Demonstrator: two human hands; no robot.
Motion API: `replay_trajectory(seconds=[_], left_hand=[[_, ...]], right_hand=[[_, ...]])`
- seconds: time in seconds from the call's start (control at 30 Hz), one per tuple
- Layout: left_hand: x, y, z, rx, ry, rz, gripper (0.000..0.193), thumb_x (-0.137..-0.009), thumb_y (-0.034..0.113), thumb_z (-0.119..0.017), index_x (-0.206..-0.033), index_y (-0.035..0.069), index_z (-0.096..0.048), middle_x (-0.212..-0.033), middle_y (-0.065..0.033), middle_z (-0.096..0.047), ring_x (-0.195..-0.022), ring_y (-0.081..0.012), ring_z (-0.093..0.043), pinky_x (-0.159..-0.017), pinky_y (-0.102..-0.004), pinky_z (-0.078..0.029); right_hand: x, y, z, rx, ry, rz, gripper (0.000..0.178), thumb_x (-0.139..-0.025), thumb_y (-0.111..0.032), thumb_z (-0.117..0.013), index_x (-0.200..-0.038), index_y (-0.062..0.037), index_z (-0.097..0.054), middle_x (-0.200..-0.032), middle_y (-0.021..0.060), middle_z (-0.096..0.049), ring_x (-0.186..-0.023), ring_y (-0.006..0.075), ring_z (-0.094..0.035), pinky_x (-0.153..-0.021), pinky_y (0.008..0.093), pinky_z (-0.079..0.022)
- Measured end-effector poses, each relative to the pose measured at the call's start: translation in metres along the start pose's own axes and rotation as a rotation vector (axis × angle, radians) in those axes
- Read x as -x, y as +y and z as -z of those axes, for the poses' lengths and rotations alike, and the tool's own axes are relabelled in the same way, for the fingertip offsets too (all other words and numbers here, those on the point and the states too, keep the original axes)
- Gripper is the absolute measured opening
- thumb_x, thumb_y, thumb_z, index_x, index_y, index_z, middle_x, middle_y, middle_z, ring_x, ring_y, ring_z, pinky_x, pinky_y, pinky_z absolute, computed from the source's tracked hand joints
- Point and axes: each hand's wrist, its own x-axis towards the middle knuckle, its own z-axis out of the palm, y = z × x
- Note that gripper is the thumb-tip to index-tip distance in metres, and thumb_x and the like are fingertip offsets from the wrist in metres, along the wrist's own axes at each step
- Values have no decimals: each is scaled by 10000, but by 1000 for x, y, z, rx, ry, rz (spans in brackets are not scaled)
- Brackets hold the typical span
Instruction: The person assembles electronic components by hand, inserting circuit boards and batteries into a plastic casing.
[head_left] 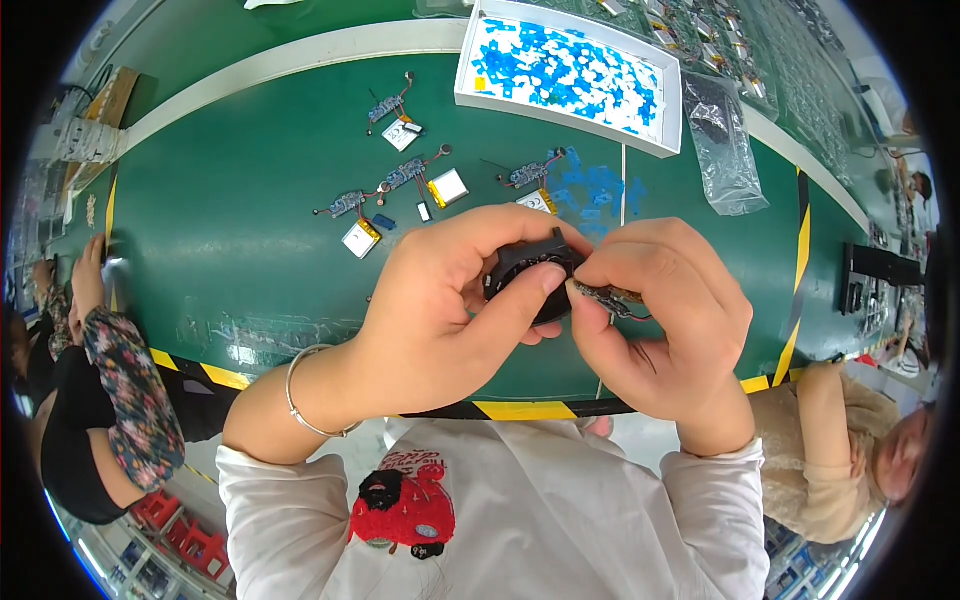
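My left hand (450,290) is closed around a small black plastic housing (530,262), its thumb pressed on the near side. Close against the housing's right side, my right hand (665,310) pinches a small circuit board with wires (612,298) between thumb and fingertips. Part of the board is hidden by the fingers. Beyond my hands lie several circuit boards (405,173) wired to silver battery packs (452,187) with yellow ends. One battery pack (537,202) sits partly behind my left hand. Blue film pieces (590,188) are scattered just beyond my right hand.
A white box (570,118) of blue and white bits stands at the back, beside a clear plastic bag (725,150). Yellow-black tape (525,410) edges the green table (230,250). Co-workers sit left, by a floral sleeve (130,400), and right, by a tan sleeve (800,470).
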Motion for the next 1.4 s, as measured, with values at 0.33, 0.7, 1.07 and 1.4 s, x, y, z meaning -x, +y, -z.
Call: replay_trajectory(seconds=[0.33, 0.7, 1.07, 1.4], left_hand=[[5, -9, -3, -154, 38, -79, 95, -901, -8, -471, -990, -19, -500, -939, -62, -583, -821, -88, -566, -701, -237, -503], [-2, -15, 5, 125, 9, -27, 132, -886, -41, -444, -994, -44, -520, -990, -109, -603, -791, -150, -631, -663, -268, -562], [0, -9, 5, 79, -69, 63, 160, -865, -35, -416, -989, -73, -511, -957, -128, -606, -760, -179, -663, -655, -276, -579], [-1, -5, 7, -16, -96, 50, 118, -843, -39, -437, -916, -65, -527, -843, -109, -625, -699, -151, -655, -639, -277, -574]], right_hand=[[13, -3, -2, -100, -29, -29, 155, -663, 76, -662, -781, 18, -580, -721, 98, -589, -647, 182, -585, -552, 269, -460], [15, 8, -2, -530, -91, -450, 136, -747, 63, -632, -846, 11, -554, -832, 40, -564, -772, 90, -559, -700, 225, -451], [19, 10, -1, -528, -54, -300, 115, -733, 33, -651, -813, 9, -571, -753, 80, -594, -661, 172, -602, -588, 269, -477], [18, 10, 0, -510, -74, -248, 117, -719, 14, -658, -801, 0, -575, -728, 85, -586, -643, 208, -584, -581, 285, -458]])
